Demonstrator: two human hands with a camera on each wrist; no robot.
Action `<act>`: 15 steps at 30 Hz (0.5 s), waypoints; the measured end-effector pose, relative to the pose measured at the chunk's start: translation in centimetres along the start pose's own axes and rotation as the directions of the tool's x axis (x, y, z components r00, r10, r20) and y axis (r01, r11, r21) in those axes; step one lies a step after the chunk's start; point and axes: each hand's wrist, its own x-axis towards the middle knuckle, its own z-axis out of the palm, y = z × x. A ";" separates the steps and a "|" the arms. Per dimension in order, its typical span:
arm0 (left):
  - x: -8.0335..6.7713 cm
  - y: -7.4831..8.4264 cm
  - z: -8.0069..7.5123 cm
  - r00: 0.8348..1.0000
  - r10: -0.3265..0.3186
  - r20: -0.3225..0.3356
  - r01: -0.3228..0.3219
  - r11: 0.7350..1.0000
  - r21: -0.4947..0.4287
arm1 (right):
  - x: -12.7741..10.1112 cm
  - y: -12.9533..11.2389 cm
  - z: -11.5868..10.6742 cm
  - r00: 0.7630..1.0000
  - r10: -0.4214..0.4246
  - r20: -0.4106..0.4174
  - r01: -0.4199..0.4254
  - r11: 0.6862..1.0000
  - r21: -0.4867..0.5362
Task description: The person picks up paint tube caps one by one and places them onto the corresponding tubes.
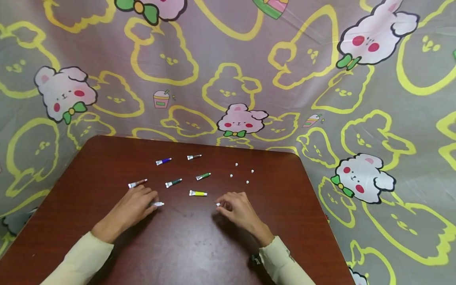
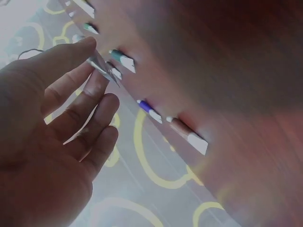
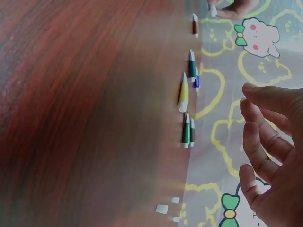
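Note:
My left hand pinches a small silvery-white paint tube between thumb and index finger; its crimped end shows past the fingertips in the left wrist view. Across from it, my right hand holds a small white cap at the tips of thumb and index finger. That cap is hidden in the right wrist view. Just beyond the left hand lies a brown paint tube. Between the hands and a little farther back are a yellow tube, a teal tube and a green tube.
Farther back on the dark wooden table lie a blue tube and a dark brown tube. Several loose white caps are scattered at the back right. A patterned cloth hangs behind the table and along its sides.

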 end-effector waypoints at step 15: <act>3.6 3.6 -0.2 0.998 0.067 -0.006 -0.067 0.998 0.011 | 0.2 -0.7 0.0 1.000 0.025 -0.009 -0.025 1.000 0.017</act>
